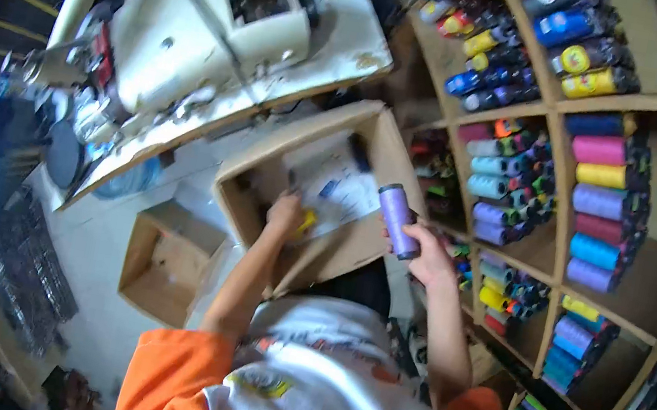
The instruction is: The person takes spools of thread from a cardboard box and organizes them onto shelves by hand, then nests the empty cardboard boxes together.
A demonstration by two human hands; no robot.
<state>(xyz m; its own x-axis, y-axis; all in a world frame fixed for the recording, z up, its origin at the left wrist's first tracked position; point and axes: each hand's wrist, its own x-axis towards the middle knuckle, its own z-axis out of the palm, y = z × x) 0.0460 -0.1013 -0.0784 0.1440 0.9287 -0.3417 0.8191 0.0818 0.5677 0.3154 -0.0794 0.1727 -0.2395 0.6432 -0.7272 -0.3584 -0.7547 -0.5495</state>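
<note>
My right hand [428,255] is closed around a purple thread spool [398,221], held tilted over the right edge of an open cardboard box [306,275]. My left hand [285,213] reaches into the same box at its left side, fingers pressed together near a small yellow item [307,220]; what they hold, if anything, is too small to make out. Inside the box lie a dark spool [359,153] near the far right corner, a white sheet and a small blue piece [329,189].
A wooden shelf [542,280] with thread spools in its compartments stands on the right. At the upper left a sewing machine [169,44] rests on a white table [352,13]. A smaller cardboard box [181,215] sits on the floor at left.
</note>
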